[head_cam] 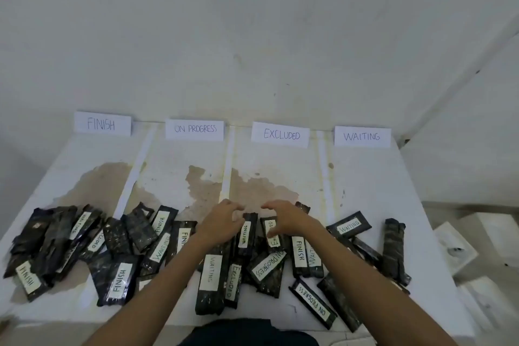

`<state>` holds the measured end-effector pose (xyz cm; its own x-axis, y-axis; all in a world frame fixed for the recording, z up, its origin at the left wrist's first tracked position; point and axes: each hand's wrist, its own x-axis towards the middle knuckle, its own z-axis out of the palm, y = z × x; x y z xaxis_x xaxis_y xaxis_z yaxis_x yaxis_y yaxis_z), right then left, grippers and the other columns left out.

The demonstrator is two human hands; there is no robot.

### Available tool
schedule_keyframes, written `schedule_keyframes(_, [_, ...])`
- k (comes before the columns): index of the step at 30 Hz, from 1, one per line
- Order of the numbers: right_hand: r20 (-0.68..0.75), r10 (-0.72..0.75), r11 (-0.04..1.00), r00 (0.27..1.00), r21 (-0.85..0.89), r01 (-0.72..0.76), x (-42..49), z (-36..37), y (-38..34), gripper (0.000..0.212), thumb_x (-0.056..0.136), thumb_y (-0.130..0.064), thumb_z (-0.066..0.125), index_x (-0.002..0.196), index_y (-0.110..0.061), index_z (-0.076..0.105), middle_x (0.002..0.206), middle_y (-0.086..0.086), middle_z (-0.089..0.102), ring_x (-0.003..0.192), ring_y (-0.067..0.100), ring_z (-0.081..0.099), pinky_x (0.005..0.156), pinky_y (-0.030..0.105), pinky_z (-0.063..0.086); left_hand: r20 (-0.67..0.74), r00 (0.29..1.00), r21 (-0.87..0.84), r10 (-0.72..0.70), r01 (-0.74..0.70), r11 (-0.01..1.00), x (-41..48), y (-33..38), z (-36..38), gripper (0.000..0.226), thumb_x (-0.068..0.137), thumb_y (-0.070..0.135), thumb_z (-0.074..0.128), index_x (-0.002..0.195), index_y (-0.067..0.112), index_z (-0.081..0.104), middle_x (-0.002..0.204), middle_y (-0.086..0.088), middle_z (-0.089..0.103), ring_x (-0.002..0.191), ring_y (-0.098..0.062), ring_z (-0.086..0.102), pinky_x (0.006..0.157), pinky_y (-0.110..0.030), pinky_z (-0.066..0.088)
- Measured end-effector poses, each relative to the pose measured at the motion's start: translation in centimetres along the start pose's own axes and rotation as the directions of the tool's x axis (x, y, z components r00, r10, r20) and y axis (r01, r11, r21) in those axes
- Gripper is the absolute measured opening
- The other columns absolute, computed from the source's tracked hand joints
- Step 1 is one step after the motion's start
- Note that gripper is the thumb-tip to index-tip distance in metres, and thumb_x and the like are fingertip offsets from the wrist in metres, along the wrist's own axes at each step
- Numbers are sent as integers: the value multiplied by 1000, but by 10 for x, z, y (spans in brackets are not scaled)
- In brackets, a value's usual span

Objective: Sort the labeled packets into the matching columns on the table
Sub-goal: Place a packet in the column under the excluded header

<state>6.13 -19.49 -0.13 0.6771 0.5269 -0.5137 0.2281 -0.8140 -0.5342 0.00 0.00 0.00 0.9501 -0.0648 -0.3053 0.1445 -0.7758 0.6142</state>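
Four cards (84, 132) read FINISH (101, 124), ON PROGRESS (195, 129), EXCLUDED (281, 135), WAITING (361, 136).

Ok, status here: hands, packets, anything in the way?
Left hand at WAITING packet, right hand over EXCLUDED packet, grips unclear. Pile unsorted, packets overlapping.

Dim, flat light from overhead, hardly a shadow under the dark glossy plastic packets (209, 284), which catch small glints. The stained white table (365, 177) bows outward toward the corners; everything looks slightly soft.
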Motion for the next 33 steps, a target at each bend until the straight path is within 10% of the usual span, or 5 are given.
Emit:
schedule_keyframes(8, [174,58,833,983,-552,48,37,20,10,98,68,-38,82,147,-22,25,145,9,37,130,32,35,106,46,32,134,990,20,-42,40,999,13,-21,15,31,88,28,54,118,20,58,113,0,52,104,-17,53,89,-30,45])
schedule_keyframes(13, [145,95,837,985,-548,0,46,23,17,97,62,-44,84,140,-16,34,136,11,35,125,32,34,104,44,33,146,989,-31,-19,24,999,13,-25,29,33,91,24,53,123,18,56,120,0,54,104,-14,53,89,-24,43])
schedule_keyframes(20, [53,193,967,980,157,-199,37,-5,29,30,81,-26,73,99,-13,54,95,0,53,92,21,54,71,28,43,168,986,-144,-19,43,989,10,-19,44,52,87,27,61,135,21,42,132,-3,51,112,-15,50,94,-28,43])
schedule_keyframes(25, [48,343,659,938,699,-277,31,-9,30,22,85,-12,69,102,-7,57,108,13,62,97,27,65,71,36,60,2,991,151,135,-134,979,24,-9,56,76,78,44,64,141,18,32,136,-2,42,122,-23,42,100,-37,39])
schedule_keyframes(33, [-17,413,451,911,872,-188,58,-23,19,34,86,-13,68,117,-11,54,119,18,57,101,28,62,77,38,58,-134,967,159,216,-194,968,78,-11,41,59,75,27,64,130,14,44,120,-4,55,106,-24,53,86,-35,48])
